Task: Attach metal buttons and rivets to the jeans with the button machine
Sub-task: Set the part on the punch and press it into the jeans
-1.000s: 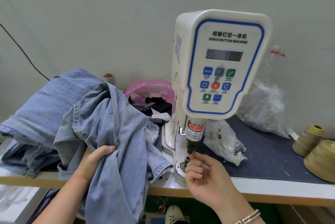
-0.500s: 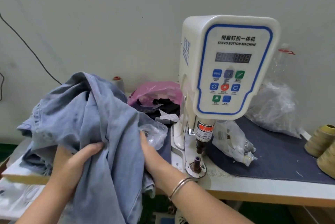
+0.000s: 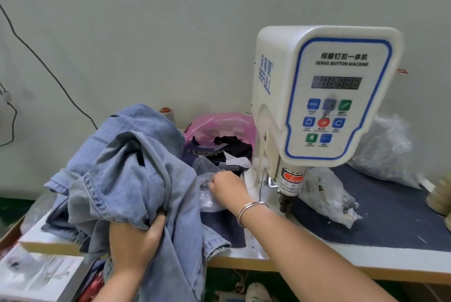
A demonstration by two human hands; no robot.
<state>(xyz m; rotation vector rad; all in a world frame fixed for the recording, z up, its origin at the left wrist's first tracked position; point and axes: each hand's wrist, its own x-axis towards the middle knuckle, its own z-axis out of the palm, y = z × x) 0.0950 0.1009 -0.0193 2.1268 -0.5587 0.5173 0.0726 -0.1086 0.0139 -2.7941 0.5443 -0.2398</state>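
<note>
A heap of light blue jeans (image 3: 127, 167) lies on the left of the table. My left hand (image 3: 136, 240) grips a fold of the jeans at the table's front edge. My right hand (image 3: 228, 189) reaches left of the white servo button machine (image 3: 324, 96), its fingers curled into a small clear bag (image 3: 207, 201) with small metal pieces (image 3: 203, 184) at the fingertips. Whether it holds one is hidden. The machine's black punch (image 3: 285, 201) hangs just right of my right wrist, with nothing under it that I can see.
A pink bag (image 3: 219, 123) of dark scraps sits behind the jeans. Two clear bags of parts (image 3: 329, 194) (image 3: 385, 152) lie right of the machine on a dark blue mat (image 3: 390, 216). Thread cones (image 3: 439, 194) stand at the right edge. A box (image 3: 36, 272) sits below left.
My right hand left the punch, crossed to the jeans, and now sits in the small clear bag. My left hand shifted its hold lower on the jeans, and the heap was bunched up.
</note>
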